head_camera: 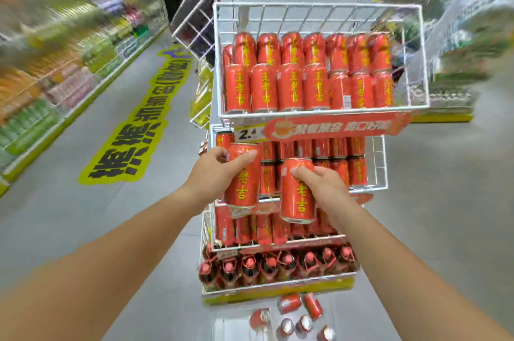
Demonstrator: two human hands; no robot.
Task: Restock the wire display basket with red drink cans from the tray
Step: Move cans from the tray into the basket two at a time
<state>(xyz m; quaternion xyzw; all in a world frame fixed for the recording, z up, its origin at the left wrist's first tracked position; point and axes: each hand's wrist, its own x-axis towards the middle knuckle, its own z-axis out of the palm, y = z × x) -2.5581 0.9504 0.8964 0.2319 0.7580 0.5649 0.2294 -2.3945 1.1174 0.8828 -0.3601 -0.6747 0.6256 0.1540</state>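
Far left: blurred store shelves (55,76) packed with colourful goods, lining the aisle. Beside them, on the grey floor (69,215), a long yellow floor sticker with black characters (133,132).

Next, the left hand (214,171), fingers and thumb wrapped round an upright red metal drink can with yellow characters (241,184), held in the air before the left end of the middle white wire basket (379,171). Just right of it and not touching, the right hand (326,184), clamped from the right side on a second red drink can (297,198), also upright, slightly lower. Hands apart, one can in each.

Above both, the top white wire display basket (319,5), tilted toward the camera, with two rows of stocked red cans (289,84) at its front. On its front edge, a white price label reading 2.6 (247,133) and a red banner strip (333,127).

Below the hands, a third wire tier full of more red cans (250,229), then a bottom tier of dark bottles with red caps (278,265). At the lower edge, several loose red cans (300,315) lying on their sides, on or beside a pale flat tray (230,326); too blurred to tell which.

Far right: blurred stacked goods (459,62).
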